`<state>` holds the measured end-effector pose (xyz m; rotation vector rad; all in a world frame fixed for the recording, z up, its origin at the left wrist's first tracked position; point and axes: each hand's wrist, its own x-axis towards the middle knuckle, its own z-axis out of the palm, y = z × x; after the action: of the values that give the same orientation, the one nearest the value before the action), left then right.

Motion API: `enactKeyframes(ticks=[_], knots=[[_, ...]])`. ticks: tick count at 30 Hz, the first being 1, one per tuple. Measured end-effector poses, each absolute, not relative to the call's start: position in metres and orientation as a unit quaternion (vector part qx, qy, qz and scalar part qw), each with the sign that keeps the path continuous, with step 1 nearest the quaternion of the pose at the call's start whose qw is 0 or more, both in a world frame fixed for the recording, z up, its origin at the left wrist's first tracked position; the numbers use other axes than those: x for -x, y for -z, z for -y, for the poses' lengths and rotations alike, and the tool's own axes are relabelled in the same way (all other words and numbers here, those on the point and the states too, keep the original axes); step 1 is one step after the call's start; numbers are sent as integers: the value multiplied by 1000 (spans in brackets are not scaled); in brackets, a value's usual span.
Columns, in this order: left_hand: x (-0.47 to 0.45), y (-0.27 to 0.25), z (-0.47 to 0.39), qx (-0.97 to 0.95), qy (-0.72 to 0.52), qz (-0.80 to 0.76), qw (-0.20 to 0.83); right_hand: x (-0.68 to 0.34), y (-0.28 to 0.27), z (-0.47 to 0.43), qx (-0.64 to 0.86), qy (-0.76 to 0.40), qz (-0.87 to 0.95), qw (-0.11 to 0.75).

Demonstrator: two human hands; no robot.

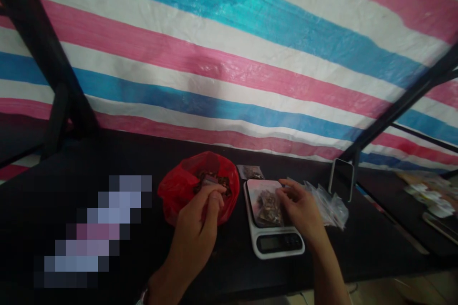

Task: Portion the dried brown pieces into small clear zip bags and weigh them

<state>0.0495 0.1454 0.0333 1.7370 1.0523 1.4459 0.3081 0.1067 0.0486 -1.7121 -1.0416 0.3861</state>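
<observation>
left hand over 1 red bag of brownish pieces, thumb against fingers, grasp cannot be told | right hand curled beside 1 filled clear bag, grasp likewise unclear | that bag on 1 scale, right of red bag on bench | far: 1 small packet | right: 1 upright phone, overlapping clear bags, count unclear

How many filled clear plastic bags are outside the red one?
2: one filled bag on the digital scale, a second bag behind it; more may be hidden.
</observation>
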Motion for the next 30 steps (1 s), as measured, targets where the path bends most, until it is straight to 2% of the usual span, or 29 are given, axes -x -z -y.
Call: enactKeyframes(ticks=[4,7,12,19,30], knots=[[-54,-31,-138,-698,-540,-376,283,-317,-44,-106,743,-19,427,515],[-59,-30,-126,-739,-530,-326,257,-326,-42,-102,746,10,400,533],[-67,-30,-110,-815,-484,-233,219,-333,-38,-105,727,12,405,554],[-64,-28,-112,-813,-500,-248,166,-337,-41,-118,705,-15,459,541],[-68,-26,-120,-801,-473,-289,227,-344,-32,-116,718,-55,466,514]])
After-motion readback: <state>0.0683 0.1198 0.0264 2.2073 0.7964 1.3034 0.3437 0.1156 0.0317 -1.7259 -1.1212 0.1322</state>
